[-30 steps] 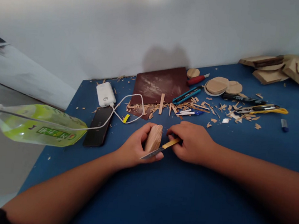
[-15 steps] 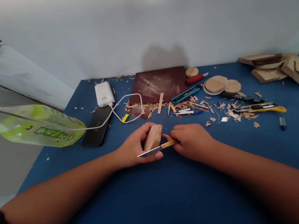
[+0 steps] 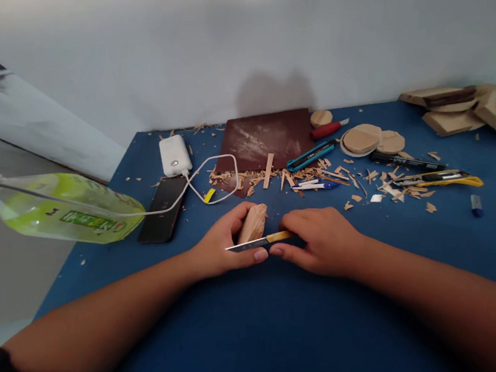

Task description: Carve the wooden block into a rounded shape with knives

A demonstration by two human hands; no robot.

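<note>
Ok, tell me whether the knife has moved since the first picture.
Yes: judged against the black phone on the table, the knife has shifted slightly left, toward the phone.

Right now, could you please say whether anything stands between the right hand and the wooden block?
Only the knife in the right hand, its blade in front of the wooden block near the left thumb; nothing else visible.

The blue counter (image 3: 258,330) carries a brown sandpaper sheet (image 3: 266,139), with wood shavings (image 3: 253,180) scattered along the sheet's front edge. A white power bank (image 3: 174,155) and black smartphone (image 3: 160,215) lie to the left; a black marker (image 3: 407,162), yellow utility knife (image 3: 448,180) and piled wood blocks (image 3: 455,121) lie to the right.
</note>
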